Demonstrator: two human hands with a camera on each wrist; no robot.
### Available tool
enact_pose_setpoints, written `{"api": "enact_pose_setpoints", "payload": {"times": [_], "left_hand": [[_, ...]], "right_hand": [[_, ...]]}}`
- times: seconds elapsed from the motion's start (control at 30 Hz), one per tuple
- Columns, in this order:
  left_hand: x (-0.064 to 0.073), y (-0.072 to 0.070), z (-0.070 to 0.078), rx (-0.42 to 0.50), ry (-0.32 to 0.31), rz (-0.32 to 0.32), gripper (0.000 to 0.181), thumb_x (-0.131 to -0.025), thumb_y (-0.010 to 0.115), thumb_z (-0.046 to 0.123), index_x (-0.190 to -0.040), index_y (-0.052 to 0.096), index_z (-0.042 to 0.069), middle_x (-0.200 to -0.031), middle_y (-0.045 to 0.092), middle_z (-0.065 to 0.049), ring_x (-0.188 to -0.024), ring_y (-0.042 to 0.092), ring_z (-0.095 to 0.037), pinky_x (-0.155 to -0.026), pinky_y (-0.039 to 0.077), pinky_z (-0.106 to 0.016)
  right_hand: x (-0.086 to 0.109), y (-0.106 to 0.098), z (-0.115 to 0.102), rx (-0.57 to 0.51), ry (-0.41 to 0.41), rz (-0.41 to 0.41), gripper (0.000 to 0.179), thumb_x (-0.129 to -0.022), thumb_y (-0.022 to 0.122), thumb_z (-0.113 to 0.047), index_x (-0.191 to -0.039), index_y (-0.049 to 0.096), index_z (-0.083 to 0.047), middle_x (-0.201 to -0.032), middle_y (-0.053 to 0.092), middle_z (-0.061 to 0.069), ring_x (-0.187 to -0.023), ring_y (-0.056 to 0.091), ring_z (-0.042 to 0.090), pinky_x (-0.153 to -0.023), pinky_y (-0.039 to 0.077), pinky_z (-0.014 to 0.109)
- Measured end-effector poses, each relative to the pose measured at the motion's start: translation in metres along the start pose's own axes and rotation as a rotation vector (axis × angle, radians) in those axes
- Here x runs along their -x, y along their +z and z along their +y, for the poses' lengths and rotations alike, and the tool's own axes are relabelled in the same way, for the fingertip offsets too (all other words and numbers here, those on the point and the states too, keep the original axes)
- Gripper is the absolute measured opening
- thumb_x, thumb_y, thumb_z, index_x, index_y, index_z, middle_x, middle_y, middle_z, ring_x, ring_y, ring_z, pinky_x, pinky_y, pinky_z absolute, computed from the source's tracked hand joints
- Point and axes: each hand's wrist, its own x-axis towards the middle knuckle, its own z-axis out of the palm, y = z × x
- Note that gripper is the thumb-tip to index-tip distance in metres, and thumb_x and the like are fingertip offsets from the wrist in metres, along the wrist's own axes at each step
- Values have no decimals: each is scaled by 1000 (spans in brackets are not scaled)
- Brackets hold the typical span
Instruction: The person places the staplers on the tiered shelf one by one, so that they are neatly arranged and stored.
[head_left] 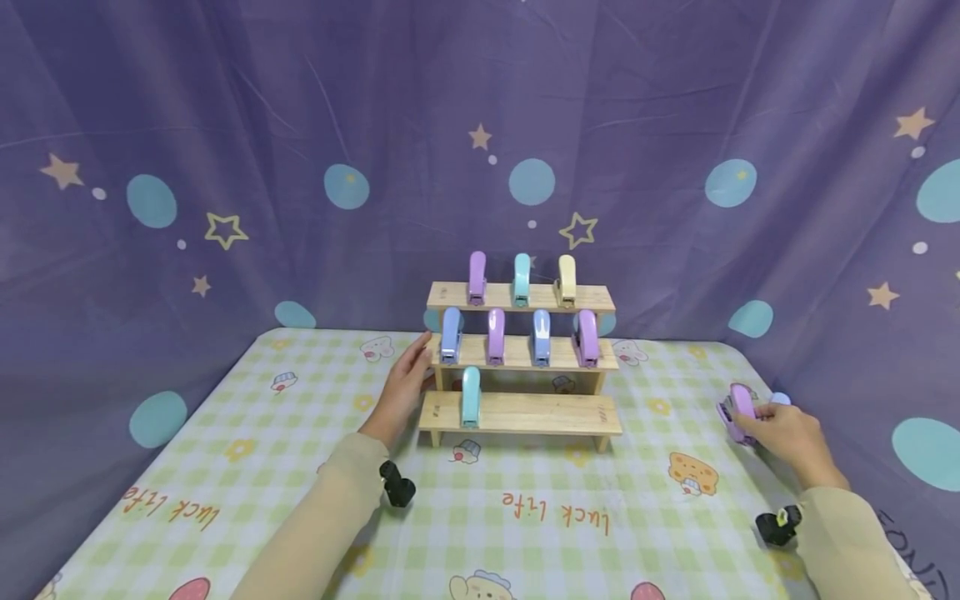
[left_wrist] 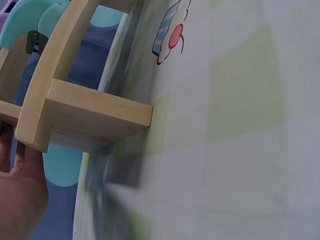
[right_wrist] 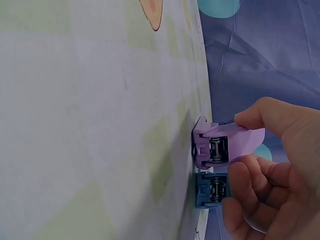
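A three-tier wooden shelf (head_left: pixel 543 414) stands on the table with several staplers on it. My left hand (head_left: pixel 403 390) rests against its left side, fingers extended; in the left wrist view the fingers (left_wrist: pixel 31 162) lie right at the end of a board. Over at the right, my right hand (head_left: pixel 797 437) pinches a purple stapler (head_left: pixel 742 406) between thumb and fingers. A blue stapler (right_wrist: pixel 204 190) sits right beside it, partly hidden by the hand. On the bottom tier, a single teal stapler (head_left: pixel 470 398) stands toward the left.
Purple (head_left: pixel 477 277), teal (head_left: pixel 521 279) and cream (head_left: pixel 567 280) staplers line the top tier. Blue and purple ones alternate along the middle tier. A checked cloth (head_left: pixel 555 475) covers the table, and a purple curtain (head_left: pixel 420 100) hangs behind and at the sides.
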Motion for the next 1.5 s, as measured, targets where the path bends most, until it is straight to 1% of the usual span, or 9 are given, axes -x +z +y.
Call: {"api": "enact_pose_setpoints", "payload": {"times": [0.33,0.5,0.63,0.7,0.83,0.93,1.1,1.3,1.5], "left_hand": [[2,-1,4,28,-3,-24,51,-110,43,30,-158,33,18,-160,31,-10,-142,37,-30,-115,37,-49],[0,-1,0,25,-5,-8,50,-109,44,32,-157,36,21,-158,36,-9,-139,41,-29,-114,39,-48],[-1,-2,0,30,-23,-11,51,-109,45,33,-158,34,22,-160,33,-8,-140,39,-29,-115,37,-48],[-1,-2,1,37,-34,-14,52,-109,44,32,-158,33,21,-161,31,-8,-141,38,-29,-115,36,-48],[2,-1,9,35,-43,-21,51,-110,43,26,-159,31,17,-161,29,-11,-142,37,-32,-115,36,-49],[9,0,19,22,-46,-22,51,-110,42,23,-159,30,14,-161,30,-13,-141,38,-33,-115,37,-49],[17,3,30,23,-45,-26,50,-110,42,22,-158,31,14,-161,29,-13,-141,38,-33,-115,37,-48],[17,2,30,34,-48,-29,50,-110,42,22,-158,31,14,-161,28,-13,-142,37,-33,-115,37,-48],[15,1,28,32,-31,-36,51,-110,41,22,-159,29,11,-162,26,-13,-142,36,-33,-115,36,-49]], "right_hand": [[1,-3,-6,1,-14,-12,52,-93,65,-45,-106,66,5,-95,65,20,-83,57,34,-65,44,35],[2,-7,-20,-7,-41,-8,52,-93,64,-43,-107,63,6,-93,66,17,-84,58,32,-65,45,34],[5,-10,-35,-36,-57,-23,46,-93,64,-41,-106,62,3,-86,64,7,-78,56,23,-63,44,31],[7,-12,-42,-64,-70,-42,50,-95,63,-41,-114,61,4,-84,64,4,-75,56,19,-61,44,29],[12,-15,-59,-129,-105,-91,46,-97,62,-41,-114,57,2,-78,61,3,-70,57,16,-58,46,27],[16,-15,-70,-164,-140,-115,37,-98,63,-38,-104,55,-3,-74,59,2,-67,58,17,-57,46,26],[19,-12,-88,-197,-205,-127,33,-97,66,-34,-100,55,-4,-66,58,1,-62,57,17,-53,43,26],[21,-4,-112,-253,-264,-181,32,-97,67,-34,-101,52,-6,-64,57,1,-64,63,22,-51,44,27],[22,8,-138,-309,-305,-258,31,-97,67,-36,-102,51,-9,-66,57,3,-67,66,28,-61,55,35]]}}
